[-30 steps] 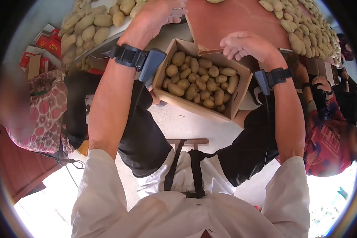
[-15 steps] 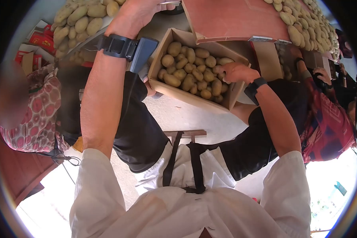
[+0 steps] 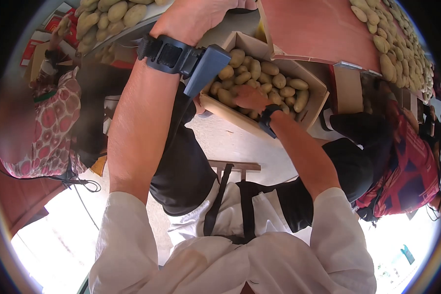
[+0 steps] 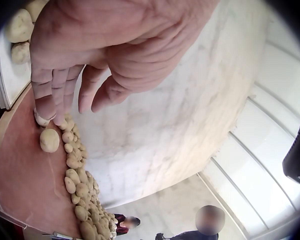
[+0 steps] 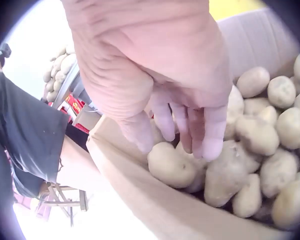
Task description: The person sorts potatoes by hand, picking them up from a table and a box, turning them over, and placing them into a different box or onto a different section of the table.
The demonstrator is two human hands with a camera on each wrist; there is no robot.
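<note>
A cardboard box [image 3: 259,123] full of potatoes [image 3: 301,100] stands in front of the person. The right hand [image 3: 252,99] is inside it, near the left side. In the right wrist view that hand [image 5: 165,70] points its loosely bent fingers down at the potatoes [image 5: 172,165], fingertips at their surface, gripping none. At the top edge of the head view, the left hand [image 3: 201,19] is partly cut off. The left wrist view shows this hand [image 4: 110,50] with relaxed fingers above the red tabletop [image 4: 27,170]; its fingertips partly cover one potato [image 4: 40,119], and contact is unclear.
Potatoes lie piled on the red table's right side [image 3: 402,59] and on a pale surface at upper left [image 3: 117,12]. Other people sit at left [image 3: 54,132] and right [image 3: 411,166]. A wooden stool [image 3: 235,166] shows between the person's legs.
The right hand has gone from above the box down into it, then leftward across the potatoes. The left hand remains at the top, shifted slightly right; the head view has shifted somewhat.
</note>
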